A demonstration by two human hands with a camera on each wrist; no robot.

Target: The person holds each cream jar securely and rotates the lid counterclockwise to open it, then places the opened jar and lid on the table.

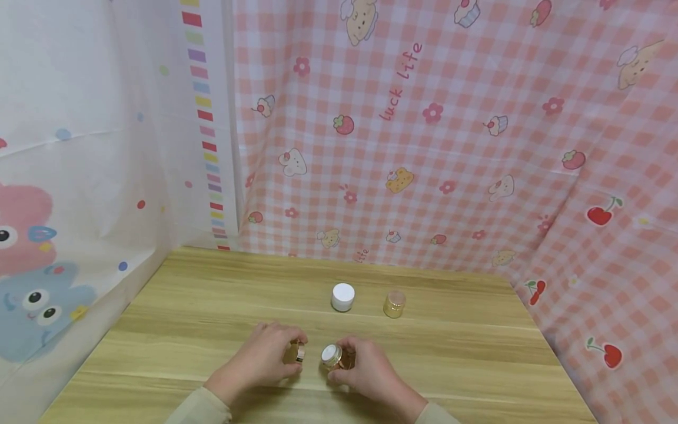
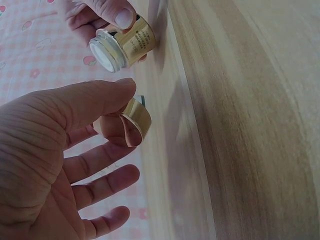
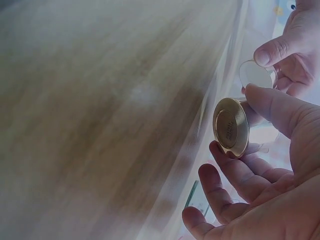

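Observation:
My left hand (image 1: 269, 354) pinches a shiny gold lid (image 2: 138, 120) between thumb and forefinger, its hollow side turned toward the other hand. In my right hand (image 1: 365, 364) is a small gold jar (image 2: 136, 42), tilted so its threaded neck and white top (image 1: 331, 353) face the lid. Dark printing runs down the jar's side. The right wrist view shows the jar's round gold base (image 3: 231, 128) between thumb and fingers. A short gap parts lid and jar, both held low over the table.
Farther back on the wooden table (image 1: 455, 353) stand a jar with a white lid (image 1: 343, 297) and, to its right, a closed gold jar (image 1: 394, 304). Pink checked cloth (image 1: 371, 147) hangs behind the table, and a white patterned cloth (image 1: 106, 176) hangs at the left.

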